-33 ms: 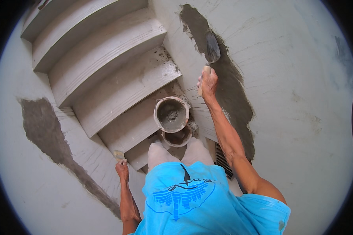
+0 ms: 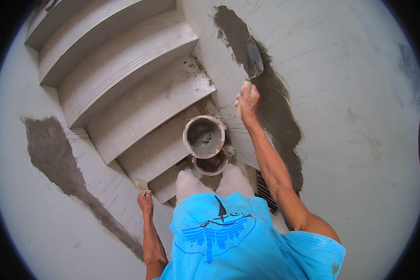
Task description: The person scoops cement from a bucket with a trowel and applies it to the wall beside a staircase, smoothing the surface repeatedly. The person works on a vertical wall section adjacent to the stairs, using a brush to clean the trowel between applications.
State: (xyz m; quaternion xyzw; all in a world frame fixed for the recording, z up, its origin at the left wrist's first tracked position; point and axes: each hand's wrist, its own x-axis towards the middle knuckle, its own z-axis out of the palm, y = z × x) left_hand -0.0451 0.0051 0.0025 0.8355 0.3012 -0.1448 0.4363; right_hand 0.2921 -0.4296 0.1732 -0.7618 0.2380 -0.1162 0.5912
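Observation:
My right hand [image 2: 247, 103] is raised and shut on the wooden handle of a trowel [image 2: 253, 61]. The trowel's blade lies flat against a strip of wet grey mortar [image 2: 277, 121] on the white wall to my right. My left hand [image 2: 146, 201] is low at my side and grips what looks like a small brush [image 2: 141, 185], close to the left wall. A round bucket of grey mortar [image 2: 204, 136] stands on a step just ahead of my knees. A second, smaller bucket [image 2: 211, 165] sits partly hidden below it.
White concrete stairs [image 2: 126, 79] rise ahead and to the left, with mortar spatter on the step near the buckets. A dark mortar strip [image 2: 51, 154] runs down the left wall. A vent grille [image 2: 265, 191] sits low by my right leg.

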